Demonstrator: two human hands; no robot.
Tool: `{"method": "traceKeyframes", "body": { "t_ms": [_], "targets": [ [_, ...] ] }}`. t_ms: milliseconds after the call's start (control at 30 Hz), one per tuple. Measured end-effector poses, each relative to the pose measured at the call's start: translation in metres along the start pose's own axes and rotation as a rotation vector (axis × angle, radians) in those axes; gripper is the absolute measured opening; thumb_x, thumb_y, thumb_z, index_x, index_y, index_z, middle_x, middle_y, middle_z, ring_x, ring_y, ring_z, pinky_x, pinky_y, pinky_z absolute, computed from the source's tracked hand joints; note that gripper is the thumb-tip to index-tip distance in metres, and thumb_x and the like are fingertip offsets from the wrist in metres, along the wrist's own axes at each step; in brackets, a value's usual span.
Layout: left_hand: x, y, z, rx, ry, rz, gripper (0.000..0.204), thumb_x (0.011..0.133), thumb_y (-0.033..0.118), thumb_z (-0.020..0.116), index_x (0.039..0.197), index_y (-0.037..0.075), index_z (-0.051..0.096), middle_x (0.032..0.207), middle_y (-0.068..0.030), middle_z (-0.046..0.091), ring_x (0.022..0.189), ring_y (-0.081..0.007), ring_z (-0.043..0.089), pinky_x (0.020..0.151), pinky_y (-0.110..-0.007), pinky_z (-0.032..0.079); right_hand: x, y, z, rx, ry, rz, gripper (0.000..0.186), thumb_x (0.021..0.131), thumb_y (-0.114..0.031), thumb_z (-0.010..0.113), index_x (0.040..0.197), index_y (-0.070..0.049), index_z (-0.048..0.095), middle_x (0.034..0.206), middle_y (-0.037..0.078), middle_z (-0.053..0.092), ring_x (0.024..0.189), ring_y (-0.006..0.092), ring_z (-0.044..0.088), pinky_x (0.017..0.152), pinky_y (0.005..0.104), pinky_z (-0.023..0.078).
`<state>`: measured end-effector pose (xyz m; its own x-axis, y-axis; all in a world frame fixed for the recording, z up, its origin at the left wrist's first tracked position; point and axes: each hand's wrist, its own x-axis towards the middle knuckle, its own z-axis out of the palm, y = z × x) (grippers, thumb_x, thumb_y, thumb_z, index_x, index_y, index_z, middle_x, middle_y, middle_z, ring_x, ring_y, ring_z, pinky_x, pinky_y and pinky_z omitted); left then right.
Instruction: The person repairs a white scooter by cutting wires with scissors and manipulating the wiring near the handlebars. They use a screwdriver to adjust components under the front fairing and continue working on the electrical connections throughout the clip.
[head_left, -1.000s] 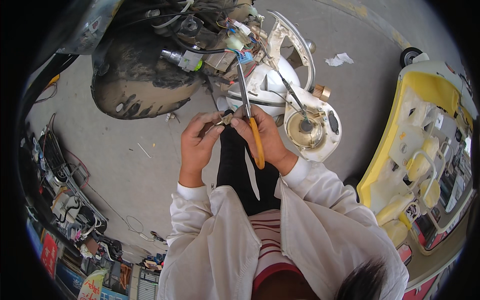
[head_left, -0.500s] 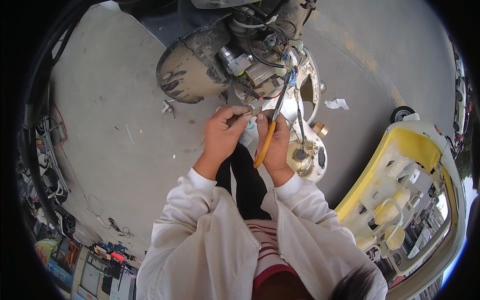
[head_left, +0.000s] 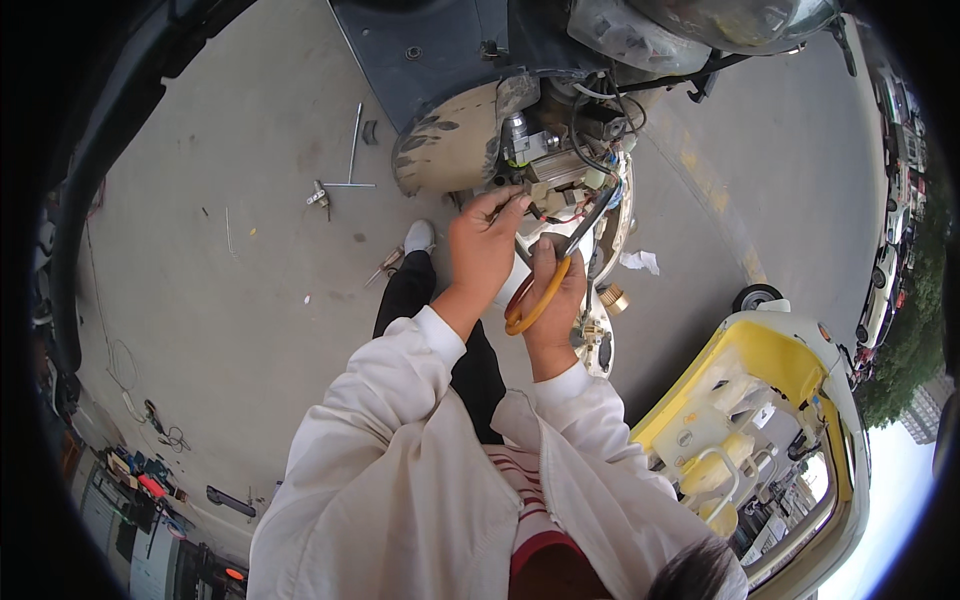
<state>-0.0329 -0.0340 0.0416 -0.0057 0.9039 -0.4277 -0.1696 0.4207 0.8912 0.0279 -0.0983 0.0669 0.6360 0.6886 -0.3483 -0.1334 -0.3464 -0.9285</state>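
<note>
My right hand (head_left: pixel 553 330) grips scissors with orange handles (head_left: pixel 511 318) and long dark blades (head_left: pixel 590 222), which point up into coloured wires (head_left: pixel 615 195) on the scooter's dismantled front. Up and left of it, my left hand (head_left: pixel 478 255) has thumb and forefinger pinched beside a finned metal box (head_left: pixel 552 172); what lies between those fingertips is too small to make out. Above that box are a silver cylinder (head_left: pixel 517 130) and black cables. A mud-marked tan fender (head_left: pixel 440 145) adjoins them on the left. White housing parts show behind both hands, partly hidden.
Overhead is a dark scooter panel (head_left: pixel 420 45). On the floor lie a T-shaped wrench (head_left: pixel 354 145), small tools and white paper (head_left: pixel 640 261). A yellow-lined body shell (head_left: pixel 760 356) with a wheel stands right. Cables and gear line the left; parked cars are far right.
The view has shifted, showing more of the dark panel and parked cars. My left hand has moved up toward the finned box and apart from my right hand, which still holds the scissors.
</note>
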Motion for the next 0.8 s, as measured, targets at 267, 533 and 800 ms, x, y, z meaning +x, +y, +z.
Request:
{"method": "traceKeyframes", "body": {
  "t_ms": [267, 533, 800],
  "targets": [
    [0.003, -0.015, 0.010, -0.054, 0.212, 0.084, 0.021, 0.089, 0.013, 0.068, 0.101, -0.003, 0.070, 0.087, -0.0017, 0.068, 0.080, -0.0056, 0.056, 0.074, -0.021, 0.045, -0.030, 0.009, -0.066, -0.118, -0.090, 0.011, 0.013, 0.094, -0.012, 0.060, 0.100, -0.001, 0.058, 0.084, 0.001, 0.057, 0.079, 0.0082, 0.052, 0.074, 0.0222, 0.043],
    [-0.003, -0.008, 0.013, 0.197, 0.385, 0.229, 0.017, 0.083, 0.018, 0.068, 0.094, 0.005, 0.074, 0.085, -0.0136, 0.070, 0.075, -0.0274, 0.066, 0.071, -0.033, 0.050, -0.039, 0.007, -0.101, -0.099, -0.129, 0.022, 0.009, 0.094, -0.010, 0.060, 0.097, -0.002, 0.058, 0.084, 0.000, 0.055, 0.077, 0.0073, 0.048, 0.072, 0.0217, 0.041],
    [0.012, -0.012, 0.030, -0.143, 0.323, 0.012, 0.017, 0.085, 0.014, 0.069, 0.096, 0.001, 0.072, 0.077, -0.0096, 0.069, 0.060, -0.0131, 0.063, 0.057, -0.028, 0.049, -0.046, -0.011, -0.071, -0.087, -0.230, -0.058, 0.013, 0.092, -0.008, 0.063, 0.101, -0.002, 0.057, 0.083, -0.001, 0.054, 0.074, 0.0054, 0.046, 0.067, 0.0219, 0.040]
  ]
}}
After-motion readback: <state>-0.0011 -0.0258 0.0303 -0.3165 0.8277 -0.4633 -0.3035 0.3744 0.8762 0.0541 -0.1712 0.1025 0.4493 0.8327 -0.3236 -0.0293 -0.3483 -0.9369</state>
